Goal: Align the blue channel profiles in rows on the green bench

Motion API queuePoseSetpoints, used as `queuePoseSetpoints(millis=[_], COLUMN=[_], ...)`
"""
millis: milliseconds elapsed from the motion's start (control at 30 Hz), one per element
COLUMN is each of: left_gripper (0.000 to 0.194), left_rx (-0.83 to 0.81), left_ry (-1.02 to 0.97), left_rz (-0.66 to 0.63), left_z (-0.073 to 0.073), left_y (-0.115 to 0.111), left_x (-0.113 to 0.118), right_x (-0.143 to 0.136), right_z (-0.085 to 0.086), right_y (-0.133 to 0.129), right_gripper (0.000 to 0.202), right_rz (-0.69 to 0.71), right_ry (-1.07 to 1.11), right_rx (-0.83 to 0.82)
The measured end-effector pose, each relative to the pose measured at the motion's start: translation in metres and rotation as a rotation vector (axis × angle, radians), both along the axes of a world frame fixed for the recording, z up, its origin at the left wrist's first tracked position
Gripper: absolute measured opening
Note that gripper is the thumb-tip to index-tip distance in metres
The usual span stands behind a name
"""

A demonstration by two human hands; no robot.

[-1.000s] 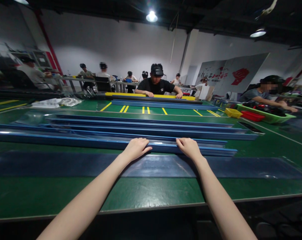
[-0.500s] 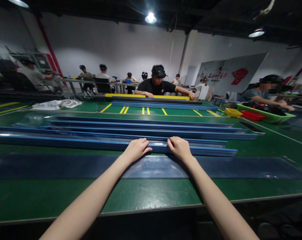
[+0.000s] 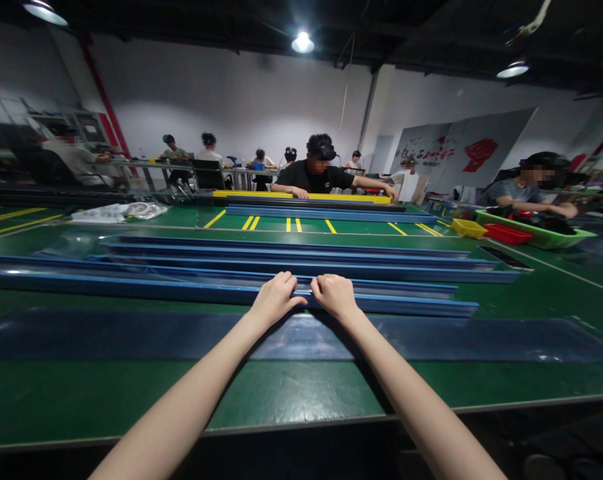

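A long blue channel strip (image 3: 411,304) lies across the green table (image 3: 291,393). My left hand (image 3: 276,297) grips its near side around the middle, fingers curled over into the channel and thumb pointing right. Close by on the right, my right hand (image 3: 334,295) is closed on the same strip, with a small gap between the hands. Nearer to me, a flat translucent sheet (image 3: 131,335) lies lengthwise beneath my wrists. Just beyond the gripped strip are more blue strips (image 3: 381,268), parallel to it.
Across the table a person in black (image 3: 317,175) handles a yellow strip (image 3: 341,198). At the right are a yellow tray (image 3: 468,229), a red tray (image 3: 508,233), a green basket (image 3: 571,239) and a phone (image 3: 506,257). Plastic bags (image 3: 101,213) lie at the left.
My right hand has slid left along the strip, closer to my left hand, which stays in about the same place. The view has shifted slightly.
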State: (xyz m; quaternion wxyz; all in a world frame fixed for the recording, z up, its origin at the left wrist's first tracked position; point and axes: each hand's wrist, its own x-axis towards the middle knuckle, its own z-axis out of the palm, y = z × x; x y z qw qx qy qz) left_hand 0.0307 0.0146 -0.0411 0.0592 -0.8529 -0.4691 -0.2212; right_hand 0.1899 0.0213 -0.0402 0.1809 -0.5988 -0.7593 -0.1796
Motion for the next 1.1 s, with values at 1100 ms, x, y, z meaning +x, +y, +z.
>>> queuePoseSetpoints(millis=[1100], left_gripper=[0.033], left_rx=[0.105], left_ry=[0.100], left_rz=[-0.036], left_z=[0.002], left_y=[0.002], left_x=[-0.006], right_x=[0.057], right_z=[-0.011], right_y=[0.008], right_gripper=[0.041], right_rz=[0.075], right_ry=[-0.089], right_rx=[0.134])
